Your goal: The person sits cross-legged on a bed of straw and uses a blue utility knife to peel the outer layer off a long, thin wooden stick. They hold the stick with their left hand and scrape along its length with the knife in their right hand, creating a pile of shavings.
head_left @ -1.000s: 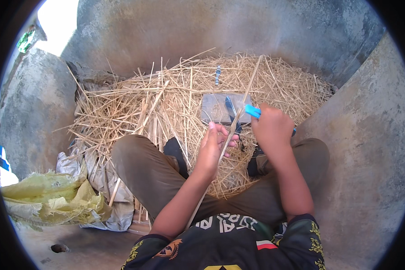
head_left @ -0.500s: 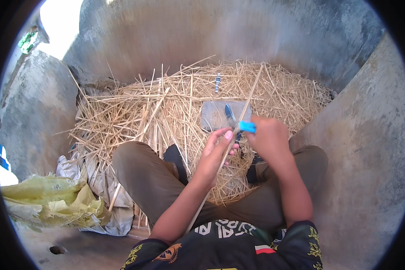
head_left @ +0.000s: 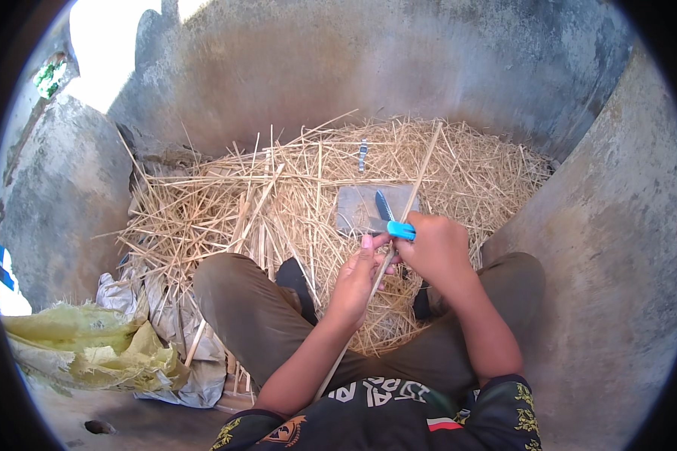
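Observation:
A long, thin bamboo strip (head_left: 425, 167) slants from my lap up toward the far straw. My left hand (head_left: 351, 289) is closed around its middle, thumb pointing up. My right hand (head_left: 442, 246) grips a bright blue-handled cutter (head_left: 401, 230) just above the left fingers, its short blade pointing left across the strip. Whether the edge touches the strip I cannot tell. Beyond the hands lies a grey flat board (head_left: 356, 203) on the straw. A dark blue-bladed knife (head_left: 384, 205) rests on it, its lower part hidden behind my hands and the cutter.
Loose, dry straw-like strips (head_left: 203, 203) cover the ground between my crossed legs and the curved concrete wall (head_left: 353, 68). A metal-banded wristwatch (head_left: 362, 155) lies on the far straw. At the left is a crumpled yellow sack (head_left: 90, 342) over whitish sheeting (head_left: 203, 376).
The cutter has turned in my right hand, so its blade now shows pointing left. My right hand sits slightly lower and further left. The whole view has shifted a little.

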The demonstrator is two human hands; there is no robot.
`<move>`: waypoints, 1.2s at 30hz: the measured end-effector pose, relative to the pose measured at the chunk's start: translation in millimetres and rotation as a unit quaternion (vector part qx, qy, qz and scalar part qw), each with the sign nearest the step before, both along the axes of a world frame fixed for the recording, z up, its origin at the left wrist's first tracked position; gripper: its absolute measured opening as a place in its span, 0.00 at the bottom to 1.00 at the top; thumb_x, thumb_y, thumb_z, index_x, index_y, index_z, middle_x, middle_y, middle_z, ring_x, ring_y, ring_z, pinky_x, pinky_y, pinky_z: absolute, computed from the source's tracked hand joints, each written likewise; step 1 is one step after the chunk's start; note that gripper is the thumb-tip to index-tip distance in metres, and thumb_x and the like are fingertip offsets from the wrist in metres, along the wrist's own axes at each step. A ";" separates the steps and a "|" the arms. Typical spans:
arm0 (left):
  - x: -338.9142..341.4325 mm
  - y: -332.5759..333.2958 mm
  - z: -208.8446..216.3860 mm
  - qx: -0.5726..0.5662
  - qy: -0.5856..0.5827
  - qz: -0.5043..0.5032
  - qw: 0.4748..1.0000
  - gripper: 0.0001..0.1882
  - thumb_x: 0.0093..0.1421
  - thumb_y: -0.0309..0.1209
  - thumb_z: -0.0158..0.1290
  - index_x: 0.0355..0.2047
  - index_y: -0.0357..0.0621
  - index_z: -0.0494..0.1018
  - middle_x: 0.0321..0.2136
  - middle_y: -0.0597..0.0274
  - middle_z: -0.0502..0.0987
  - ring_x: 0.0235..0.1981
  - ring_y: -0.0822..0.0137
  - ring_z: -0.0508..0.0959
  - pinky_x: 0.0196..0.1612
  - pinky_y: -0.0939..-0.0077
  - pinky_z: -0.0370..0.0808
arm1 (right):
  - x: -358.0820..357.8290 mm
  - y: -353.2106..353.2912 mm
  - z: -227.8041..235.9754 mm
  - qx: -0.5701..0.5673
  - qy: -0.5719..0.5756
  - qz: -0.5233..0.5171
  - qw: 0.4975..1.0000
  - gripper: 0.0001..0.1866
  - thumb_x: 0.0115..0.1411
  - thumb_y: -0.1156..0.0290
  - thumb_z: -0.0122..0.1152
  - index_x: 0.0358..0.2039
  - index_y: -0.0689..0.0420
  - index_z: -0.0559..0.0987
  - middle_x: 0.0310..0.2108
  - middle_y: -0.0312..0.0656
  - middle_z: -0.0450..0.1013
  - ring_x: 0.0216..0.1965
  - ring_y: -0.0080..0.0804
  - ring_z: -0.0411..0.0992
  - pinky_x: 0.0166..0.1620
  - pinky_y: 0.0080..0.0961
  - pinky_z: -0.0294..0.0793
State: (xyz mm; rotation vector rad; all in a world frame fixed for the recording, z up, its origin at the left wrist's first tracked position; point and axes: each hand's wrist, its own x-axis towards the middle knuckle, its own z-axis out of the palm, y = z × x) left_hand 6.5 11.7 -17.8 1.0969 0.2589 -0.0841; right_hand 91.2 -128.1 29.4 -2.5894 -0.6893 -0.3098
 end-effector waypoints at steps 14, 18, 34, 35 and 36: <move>0.2 24.7 2.5 -0.122 0.025 0.025 0.992 0.33 0.73 0.59 0.25 0.57 0.46 0.66 0.44 0.46 0.79 0.35 0.72 0.75 0.34 0.79 0.70 | 8.9 -15.4 15.7 0.020 0.012 -0.099 0.995 0.11 0.54 0.61 0.64 0.24 0.56 0.80 0.18 0.49 0.74 0.24 0.52 0.76 0.30 0.43 0.73; 2.4 26.6 0.2 -0.166 0.037 0.028 0.985 0.38 0.71 0.62 0.19 0.59 0.46 0.65 0.43 0.43 0.79 0.33 0.69 0.76 0.32 0.78 0.71 | 6.5 -13.5 19.8 0.015 0.034 -0.099 0.994 0.14 0.54 0.59 0.66 0.25 0.57 0.80 0.20 0.50 0.75 0.25 0.52 0.77 0.32 0.44 0.75; 1.2 37.2 1.3 -0.204 0.039 0.048 0.977 0.20 0.72 0.51 0.40 0.42 0.46 0.67 0.44 0.42 0.79 0.32 0.69 0.77 0.27 0.77 0.71 | 6.4 -10.8 18.2 0.003 0.037 -0.085 0.996 0.13 0.54 0.59 0.65 0.25 0.57 0.80 0.20 0.49 0.76 0.25 0.52 0.77 0.31 0.44 0.76; 1.5 35.5 0.6 -0.183 0.048 0.053 0.981 0.16 0.72 0.46 0.44 0.44 0.46 0.67 0.44 0.44 0.79 0.32 0.70 0.77 0.27 0.78 0.71 | 6.8 -10.6 17.0 0.001 0.036 -0.084 0.996 0.13 0.54 0.59 0.65 0.25 0.57 0.80 0.19 0.49 0.76 0.25 0.52 0.77 0.31 0.44 0.76; 1.3 32.7 2.8 -0.160 0.048 0.054 0.984 0.14 0.71 0.42 0.46 0.48 0.45 0.67 0.44 0.46 0.79 0.33 0.72 0.77 0.27 0.79 0.71 | 7.4 -10.8 15.5 -0.001 0.036 -0.083 0.996 0.13 0.54 0.59 0.66 0.25 0.57 0.80 0.19 0.49 0.76 0.26 0.52 0.77 0.31 0.44 0.76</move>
